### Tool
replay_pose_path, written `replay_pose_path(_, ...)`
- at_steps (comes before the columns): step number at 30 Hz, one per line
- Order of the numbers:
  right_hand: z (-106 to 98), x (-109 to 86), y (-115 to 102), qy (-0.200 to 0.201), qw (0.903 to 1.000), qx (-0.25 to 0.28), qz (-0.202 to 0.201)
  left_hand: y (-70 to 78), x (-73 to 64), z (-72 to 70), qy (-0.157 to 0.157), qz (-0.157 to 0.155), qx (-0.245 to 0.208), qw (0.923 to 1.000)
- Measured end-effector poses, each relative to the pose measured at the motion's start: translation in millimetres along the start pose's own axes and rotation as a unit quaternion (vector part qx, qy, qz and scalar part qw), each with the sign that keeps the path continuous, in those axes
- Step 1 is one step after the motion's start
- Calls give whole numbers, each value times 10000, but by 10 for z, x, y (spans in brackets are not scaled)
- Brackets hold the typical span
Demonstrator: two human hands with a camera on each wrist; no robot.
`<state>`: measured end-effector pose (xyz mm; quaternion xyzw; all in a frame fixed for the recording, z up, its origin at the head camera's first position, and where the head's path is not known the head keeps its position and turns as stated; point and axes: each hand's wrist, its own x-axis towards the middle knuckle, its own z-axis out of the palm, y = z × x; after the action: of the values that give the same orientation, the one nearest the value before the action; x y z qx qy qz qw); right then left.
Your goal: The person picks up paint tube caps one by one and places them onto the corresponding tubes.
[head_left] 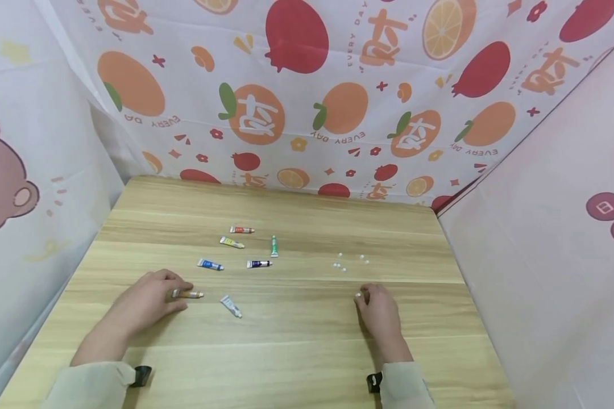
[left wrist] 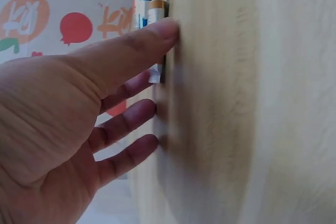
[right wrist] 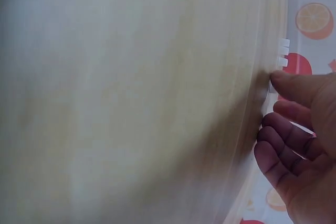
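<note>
On the left, my left hand (head_left: 150, 298) rests low over the table, thumb and index finger spread on either side of an ochre paint tube (head_left: 189, 294). In the left wrist view its thumb (left wrist: 142, 40) crosses in front of the tube (left wrist: 157, 11), hiding its middle. A silvery-white paint tube (head_left: 231, 307) lies just right of that hand. My right hand (head_left: 381, 312) has its fingers curled, with a small white cap (head_left: 358, 295) between thumb and index fingertip, close at the tabletop. Several similar white caps (head_left: 336, 265) lie loosely beyond it.
Farther back lie blue (head_left: 211, 264), dark blue (head_left: 259, 264), yellow (head_left: 232, 242), red (head_left: 243, 230) and green (head_left: 274, 246) paint tubes. A fruit-print cloth (head_left: 297, 113) hangs behind the wooden table (head_left: 297, 363); pale cloths flank both sides.
</note>
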<state>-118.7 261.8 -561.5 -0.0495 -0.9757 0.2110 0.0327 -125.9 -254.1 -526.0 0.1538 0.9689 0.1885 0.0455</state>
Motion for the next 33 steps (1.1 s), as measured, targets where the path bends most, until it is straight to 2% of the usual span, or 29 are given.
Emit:
replay_pose_path(7,17,0,-6,115,9994,-197,-248,39,38,34,177,134,115,9997)
replay_pose_path(12,-7,-8,-22,70,9994,-263,-226,65,38,26,218,179,196,9994)
replay_pose_path(20,-179,29,-67,-112,9989,432,107,93,30,4,225,89,78,9997)
replay_pose_path(25,-281,50,-81,-108,9963,821,223,111,68,-20,265,194,103,9994)
replay_pose_path(33,-336,62,-105,-26,9946,1021,194,189,87,-72,318,228,164,9991)
